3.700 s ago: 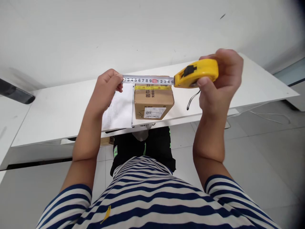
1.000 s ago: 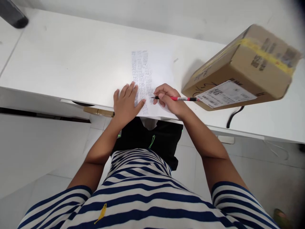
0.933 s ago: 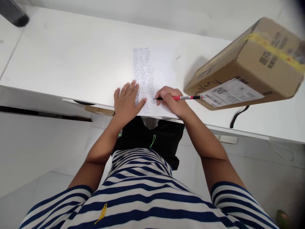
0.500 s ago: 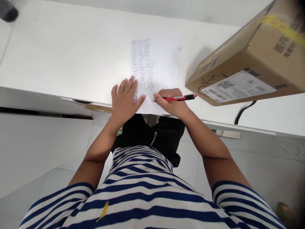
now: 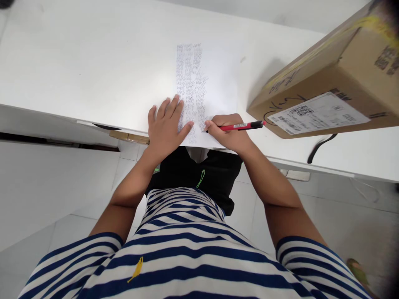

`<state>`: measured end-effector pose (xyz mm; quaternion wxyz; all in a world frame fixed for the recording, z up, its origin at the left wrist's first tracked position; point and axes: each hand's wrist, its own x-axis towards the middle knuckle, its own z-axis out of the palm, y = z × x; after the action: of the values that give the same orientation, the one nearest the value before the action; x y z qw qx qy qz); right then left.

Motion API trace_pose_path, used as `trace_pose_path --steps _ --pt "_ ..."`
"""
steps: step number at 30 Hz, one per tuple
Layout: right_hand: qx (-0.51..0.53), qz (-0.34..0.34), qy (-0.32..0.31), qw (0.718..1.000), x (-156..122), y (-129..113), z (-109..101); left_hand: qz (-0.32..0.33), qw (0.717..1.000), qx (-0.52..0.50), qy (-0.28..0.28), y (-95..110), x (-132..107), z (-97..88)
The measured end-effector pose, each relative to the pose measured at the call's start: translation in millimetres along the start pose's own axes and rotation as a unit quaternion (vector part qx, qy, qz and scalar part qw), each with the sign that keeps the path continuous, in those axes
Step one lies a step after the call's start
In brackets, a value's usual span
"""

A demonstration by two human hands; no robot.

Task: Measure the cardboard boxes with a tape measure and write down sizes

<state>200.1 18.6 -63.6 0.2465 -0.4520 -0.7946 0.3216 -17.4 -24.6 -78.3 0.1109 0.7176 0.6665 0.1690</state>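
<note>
A white sheet of paper lies at the front edge of the desk, its left part filled with columns of small handwriting. My left hand rests flat on the paper's left edge and the desk, fingers spread. In my right hand is a red and black pen, gripped near its tip between thumb and fingers. The pen leans to the right, its tip down at the lower end of a written column. My curled fingers partly hide its lower barrel.
A cardboard box with a white shipping label and yellow tape stands on the white desk to the right. A black strap or cable hangs by the desk's front edge below it. A dark object shows at the far left corner.
The whole view has shifted a little, so the paper and box sit slightly further right. Both hands keep their places on the paper, and the pen stays in my right hand.
</note>
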Motion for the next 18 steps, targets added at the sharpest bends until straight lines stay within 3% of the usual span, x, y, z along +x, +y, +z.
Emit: trace_pose_path --steps 18 --pt "0.004 0.0 0.01 1.0 -0.9 4.1 0.6 -0.016 1.0 0.002 -0.018 3.8 2.0 -3.1"
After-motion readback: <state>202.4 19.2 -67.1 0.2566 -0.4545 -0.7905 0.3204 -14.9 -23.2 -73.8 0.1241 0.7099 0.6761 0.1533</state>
